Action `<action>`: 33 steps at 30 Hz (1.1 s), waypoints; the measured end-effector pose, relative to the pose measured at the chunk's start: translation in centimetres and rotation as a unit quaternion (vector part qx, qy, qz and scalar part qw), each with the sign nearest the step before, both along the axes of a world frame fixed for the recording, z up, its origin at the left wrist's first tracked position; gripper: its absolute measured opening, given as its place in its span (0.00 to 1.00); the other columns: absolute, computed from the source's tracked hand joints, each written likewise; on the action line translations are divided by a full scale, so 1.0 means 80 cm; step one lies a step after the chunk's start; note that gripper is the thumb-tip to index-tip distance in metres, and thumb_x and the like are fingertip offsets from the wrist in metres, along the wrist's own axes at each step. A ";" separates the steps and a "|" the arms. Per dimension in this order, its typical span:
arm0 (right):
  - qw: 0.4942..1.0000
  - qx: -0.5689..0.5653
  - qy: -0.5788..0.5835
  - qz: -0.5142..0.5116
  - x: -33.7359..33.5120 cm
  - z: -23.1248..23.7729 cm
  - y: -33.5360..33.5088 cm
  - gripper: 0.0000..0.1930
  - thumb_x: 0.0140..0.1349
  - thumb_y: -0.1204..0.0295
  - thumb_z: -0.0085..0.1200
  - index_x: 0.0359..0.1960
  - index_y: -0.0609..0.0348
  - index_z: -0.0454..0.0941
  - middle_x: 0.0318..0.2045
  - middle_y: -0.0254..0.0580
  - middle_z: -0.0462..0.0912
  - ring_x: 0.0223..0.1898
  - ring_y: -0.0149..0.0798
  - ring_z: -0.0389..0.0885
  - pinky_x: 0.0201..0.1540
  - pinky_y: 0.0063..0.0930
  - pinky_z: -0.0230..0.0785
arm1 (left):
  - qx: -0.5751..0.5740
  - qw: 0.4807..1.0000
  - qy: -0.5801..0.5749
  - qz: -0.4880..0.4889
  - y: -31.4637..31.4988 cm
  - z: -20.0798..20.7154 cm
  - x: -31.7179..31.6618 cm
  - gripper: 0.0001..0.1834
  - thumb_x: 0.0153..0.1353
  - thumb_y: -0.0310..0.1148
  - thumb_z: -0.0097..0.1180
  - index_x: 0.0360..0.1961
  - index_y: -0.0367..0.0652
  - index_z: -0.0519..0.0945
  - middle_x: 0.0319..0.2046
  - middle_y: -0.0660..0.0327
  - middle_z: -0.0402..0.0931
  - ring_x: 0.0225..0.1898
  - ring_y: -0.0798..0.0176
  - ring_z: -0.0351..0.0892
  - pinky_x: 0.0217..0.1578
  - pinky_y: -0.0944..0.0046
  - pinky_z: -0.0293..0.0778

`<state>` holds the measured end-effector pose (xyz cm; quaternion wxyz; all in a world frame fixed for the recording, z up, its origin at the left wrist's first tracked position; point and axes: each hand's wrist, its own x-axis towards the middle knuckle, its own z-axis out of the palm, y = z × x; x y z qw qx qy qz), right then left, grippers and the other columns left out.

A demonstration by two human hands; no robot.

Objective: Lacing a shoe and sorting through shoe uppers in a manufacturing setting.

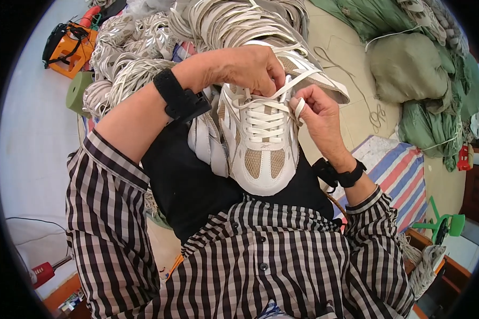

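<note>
A white and beige sneaker (266, 167) rests on my lap, toe toward me. White shoelace (265, 123) crosses its tongue in several rows. My left hand (258, 69) bends over the top of the shoe, its fingers closed on the shoelace near the upper eyelets; the fingertips are partly hidden. At the shoe's right side, my right hand (320, 111) pinches a loop of white lace between thumb and fingers. A loose lace strand stretches between the hands and beyond to the upper right. Beside the shoe on the left lie pale shoe uppers (205, 143).
A long row of stacked shoe uppers (234, 24) lies ahead, with bundled laces (138, 80) to its left. An orange plastic crate (72, 50) stands at far left. On the right are green sacks (410, 69), a striped woven sheet (394, 170) and thin cord (364, 101) on the floor.
</note>
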<state>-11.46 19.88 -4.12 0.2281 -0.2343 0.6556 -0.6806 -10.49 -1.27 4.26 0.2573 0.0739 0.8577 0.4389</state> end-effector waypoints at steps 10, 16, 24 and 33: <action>1.000 0.021 0.011 0.004 0.000 0.013 -0.009 0.05 0.64 0.73 0.52 0.31 0.61 0.73 0.22 0.26 0.72 0.25 0.19 0.67 0.29 0.16 0.61 | -0.042 0.995 0.087 -0.017 0.009 -0.013 0.006 0.06 0.48 0.26 0.57 0.27 0.36 0.81 0.18 0.64 0.74 0.22 0.72 0.70 0.25 0.67 0.66; 0.998 -0.043 -0.049 0.002 -0.008 0.003 -0.010 0.15 0.71 0.61 0.43 0.33 0.59 0.74 0.23 0.28 0.73 0.24 0.21 0.67 0.28 0.17 0.62 | -0.078 0.976 0.195 -0.053 0.006 -0.012 0.012 0.04 0.49 0.25 0.55 0.26 0.35 0.77 0.17 0.57 0.72 0.21 0.64 0.70 0.26 0.62 0.67; 0.982 -0.085 -0.165 0.028 -0.020 -0.003 -0.006 0.18 0.72 0.56 0.39 0.36 0.56 0.73 0.23 0.31 0.73 0.24 0.25 0.70 0.28 0.18 0.64 | -0.145 0.933 0.330 0.013 -0.031 0.027 0.065 0.06 0.54 0.26 0.54 0.27 0.34 0.72 0.19 0.57 0.70 0.23 0.62 0.68 0.27 0.63 0.66; 0.983 -0.106 -0.147 -0.031 -0.015 0.011 -0.002 0.17 0.72 0.57 0.40 0.37 0.58 0.73 0.23 0.33 0.74 0.22 0.26 0.71 0.27 0.21 0.67 | -0.144 0.925 0.164 0.311 -0.236 0.036 0.215 0.07 0.58 0.27 0.52 0.24 0.39 0.70 0.19 0.71 0.63 0.24 0.76 0.60 0.25 0.73 0.57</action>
